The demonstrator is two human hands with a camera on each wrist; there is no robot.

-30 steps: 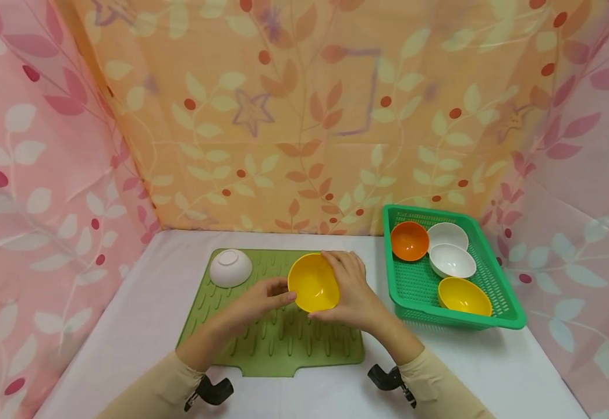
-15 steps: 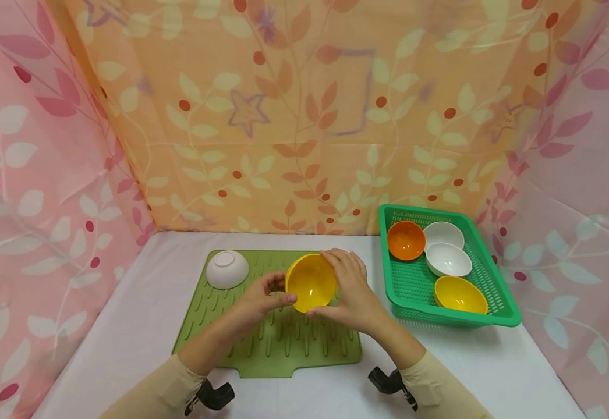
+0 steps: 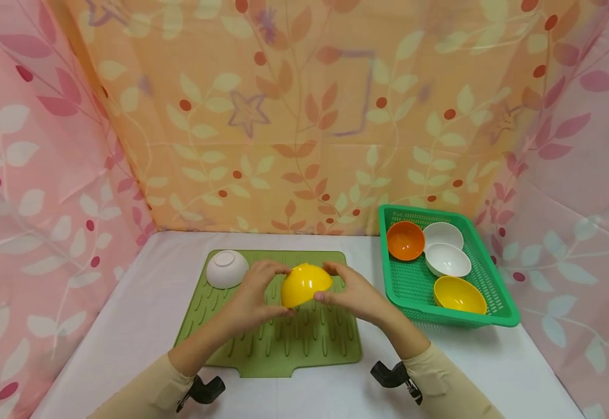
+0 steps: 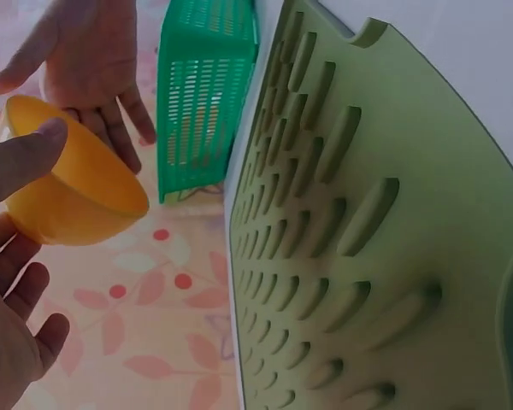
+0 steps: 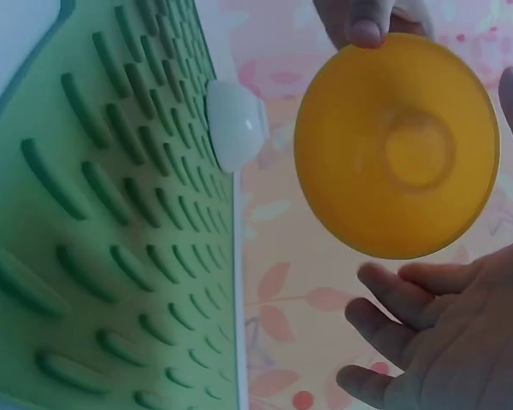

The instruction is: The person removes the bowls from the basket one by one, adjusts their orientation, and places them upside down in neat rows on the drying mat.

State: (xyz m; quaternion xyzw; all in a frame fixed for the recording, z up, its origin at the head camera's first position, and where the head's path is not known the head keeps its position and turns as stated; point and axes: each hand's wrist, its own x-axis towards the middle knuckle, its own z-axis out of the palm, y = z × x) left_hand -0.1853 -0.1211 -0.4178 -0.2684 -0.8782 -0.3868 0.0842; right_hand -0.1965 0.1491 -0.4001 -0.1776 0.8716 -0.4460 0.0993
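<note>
White table [image 3: 126, 326] walled by leaf-print curtains. Both hands hold a yellow bowl [image 3: 304, 284] tipped rim-down above a green ridged mat [image 3: 283, 343]: left hand [image 3: 254, 297] pinches its left edge with thumb and fingers, right hand [image 3: 354, 294] grips its right edge. White bowl [image 3: 227, 268] sits upside down on the mat, just beyond the left hand. Green basket [image 3: 493, 291] with more bowls lies right of the right hand.

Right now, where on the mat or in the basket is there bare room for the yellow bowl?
The green mat is bare right of the upturned white bowl, under the held yellow bowl. The green basket is crowded; only its near-left corner is bare.
</note>
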